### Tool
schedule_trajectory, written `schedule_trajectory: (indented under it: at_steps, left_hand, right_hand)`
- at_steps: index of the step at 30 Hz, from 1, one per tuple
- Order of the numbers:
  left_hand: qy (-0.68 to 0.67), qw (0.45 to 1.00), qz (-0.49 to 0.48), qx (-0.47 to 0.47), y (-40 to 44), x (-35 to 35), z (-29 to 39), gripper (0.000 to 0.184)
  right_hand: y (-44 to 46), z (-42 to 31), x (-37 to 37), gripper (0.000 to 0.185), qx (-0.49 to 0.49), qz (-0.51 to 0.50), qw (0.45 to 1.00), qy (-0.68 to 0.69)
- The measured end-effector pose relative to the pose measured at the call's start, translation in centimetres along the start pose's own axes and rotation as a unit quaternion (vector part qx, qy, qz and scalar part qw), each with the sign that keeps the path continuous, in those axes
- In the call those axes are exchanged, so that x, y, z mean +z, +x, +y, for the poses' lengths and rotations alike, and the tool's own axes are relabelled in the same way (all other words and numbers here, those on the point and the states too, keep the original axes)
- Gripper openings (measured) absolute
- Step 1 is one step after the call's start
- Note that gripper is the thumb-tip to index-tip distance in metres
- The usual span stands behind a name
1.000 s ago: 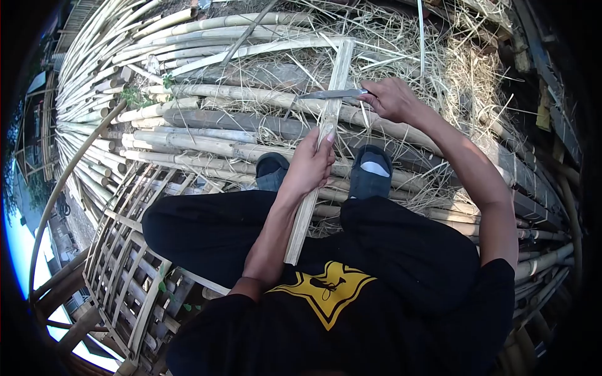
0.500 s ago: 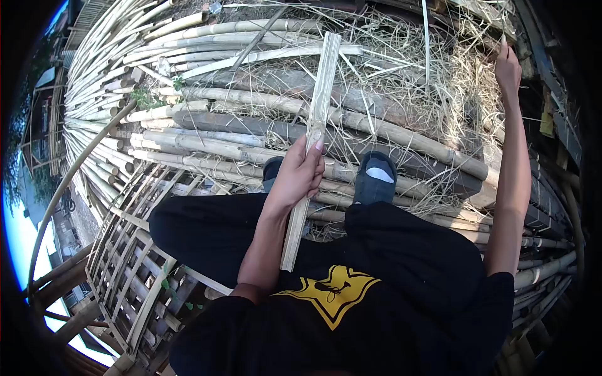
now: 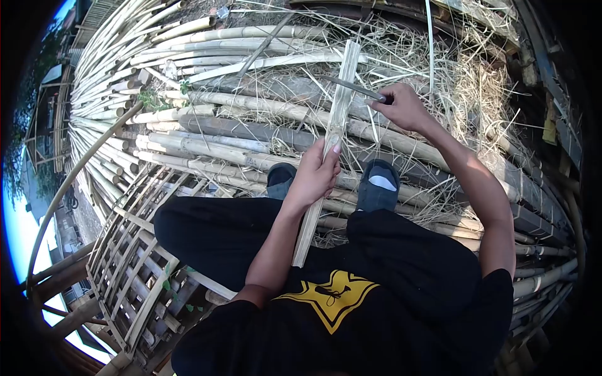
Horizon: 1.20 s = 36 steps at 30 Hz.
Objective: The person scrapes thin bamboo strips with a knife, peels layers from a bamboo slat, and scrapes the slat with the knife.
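My left hand (image 3: 315, 174) is wrapped round the middle of a flat, pale bamboo strip (image 3: 340, 105), its thumb lying along the top face. The strip runs from near my lap up and away, tilted slightly to the right. In my right hand (image 3: 401, 106) is the handle of a knife (image 3: 356, 87), gripped in closed fingers. Its narrow blade points left and crosses the upper part of the strip; whether the edge touches the wood I cannot tell.
Long bamboo poles (image 3: 207, 153) lie beneath and beyond my feet, with loose shavings (image 3: 407, 62) scattered over them. A woven bamboo lattice (image 3: 141, 250) stands at the left. My sandalled foot (image 3: 379, 185) is below the right hand.
The right hand has swung from the far upper right back to the strip, with the knife again across it. The strip's upper end has shifted right since half a second ago.
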<state>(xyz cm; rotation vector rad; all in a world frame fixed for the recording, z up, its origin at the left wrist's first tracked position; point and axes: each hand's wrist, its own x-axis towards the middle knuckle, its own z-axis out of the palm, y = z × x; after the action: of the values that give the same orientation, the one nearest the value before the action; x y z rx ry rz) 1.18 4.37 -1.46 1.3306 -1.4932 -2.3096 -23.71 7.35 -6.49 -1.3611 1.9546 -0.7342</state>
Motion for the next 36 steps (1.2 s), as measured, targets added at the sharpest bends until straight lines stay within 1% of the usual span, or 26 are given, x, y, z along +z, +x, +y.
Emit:
schedule_trajectory:
  at_steps: [2,3,5,6,8,9,10,12,13,14,15,16,18,19,20,21,24,26,28,30,31,32,35,36]
  left_hand:
    - [0.014,1.0,0.007,0.009,0.5,0.2,-0.2,0.017]
    - [0.031,0.999,0.013,0.027,0.7,0.4,0.0,0.016]
    - [0.087,0.994,0.037,0.05,1.0,0.7,0.5,0.016]
    - [0.089,0.994,0.035,0.052,1.4,0.6,0.7,0.016]
    - [-0.007,0.999,-0.009,0.033,2.0,0.5,1.1,0.02]
    - [0.012,0.999,0.01,0.037,2.1,0.5,1.4,0.026]
    - [0.012,0.999,0.01,0.037,2.5,0.5,1.3,0.026]
    - [0.107,0.99,0.044,0.085,3.7,0.3,1.1,0.027]
    - [0.108,0.99,0.043,0.084,4.3,0.2,1.2,0.027]
    - [0.218,0.969,0.066,0.096,4.9,0.2,1.3,0.027]
    - [0.326,0.935,0.088,0.108,5.4,0.2,1.4,0.028]
    - [0.327,0.935,0.087,0.108,5.8,0.3,1.3,0.028]
    - [0.373,0.91,0.113,0.141,6.7,0.7,1.1,0.041]
    - [0.375,0.91,0.11,0.141,6.9,0.8,1.2,0.041]
    - [0.403,0.897,0.114,0.137,7.1,1.0,1.3,0.04]
    - [0.43,0.885,0.119,0.134,7.2,1.2,1.3,0.04]
    - [0.432,0.883,0.12,0.136,7.7,1.4,0.4,0.04]
    - [0.433,0.885,0.113,0.126,7.7,1.0,0.0,0.04]
    - [0.434,0.887,0.111,0.113,7.4,0.6,0.0,0.041]
    - [0.431,0.891,0.108,0.091,7.1,0.2,0.4,0.042]
    - [0.435,0.89,0.108,0.089,7.2,0.0,0.4,0.043]
    - [0.437,0.889,0.105,0.088,7.0,-0.2,0.5,0.043]
    - [0.399,0.905,0.111,0.093,6.2,0.2,1.5,0.046]
    - [0.401,0.905,0.112,0.093,6.4,-0.1,1.6,0.046]
  right_hand:
    - [-0.1,-1.0,0.4,0.039,-0.006,-0.03,0.999,-0.013]
    - [0.1,-1.0,0.3,0.039,-0.007,-0.026,1.0,-0.012]
    - [0.6,-1.0,0.3,0.034,0.046,-0.043,0.997,-0.049]
    - [0.8,-1.1,0.2,0.032,0.072,-0.05,0.994,-0.068]
    - [1.1,-1.7,-0.3,0.033,0.078,-0.046,0.992,-0.093]
    - [1.2,-1.9,-0.6,0.034,0.081,-0.037,0.992,-0.093]
    - [1.2,-2.1,-0.8,0.034,0.084,-0.03,0.992,-0.092]
    - [1.3,-2.5,-1.1,0.032,0.086,-0.023,0.991,-0.098]
    - [1.2,-2.5,-1.1,0.031,0.088,-0.017,0.991,-0.103]
    - [1.2,-2.2,-1.0,0.031,0.09,-0.017,0.991,-0.102]
    - [1.4,-1.8,-0.9,0.028,0.076,-0.004,0.99,-0.117]
    - [1.6,-1.5,-0.7,0.026,0.061,0.01,0.989,-0.133]
    - [1.9,-1.3,-0.6,0.025,0.061,0.015,0.988,-0.143]
    - [2.1,-1.0,-0.4,0.025,0.086,0.01,0.989,-0.123]
    - [2.3,-0.6,-0.2,0.024,0.112,0.005,0.988,-0.102]
    - [2.4,-0.1,0.0,0.024,0.115,0.004,0.988,-0.101]
    - [3.3,1.5,1.1,0.023,0.131,0.012,0.986,-0.105]
    - [3.7,2.3,1.7,0.022,0.12,0.023,0.985,-0.12]
    - [4.0,2.1,1.3,0.022,0.119,0.006,0.983,-0.137]
    - [4.5,2.4,1.1,0.021,0.086,0.046,0.983,-0.156]
    - [5.0,2.8,1.0,0.024,0.065,0.049,0.982,-0.171]
    - [5.3,3.1,0.9,0.024,0.068,0.049,0.982,-0.169]
    - [6.3,3.8,0.3,0.026,0.012,0.104,0.975,-0.197]
    - [6.5,3.3,0.0,0.026,0.012,0.105,0.975,-0.196]
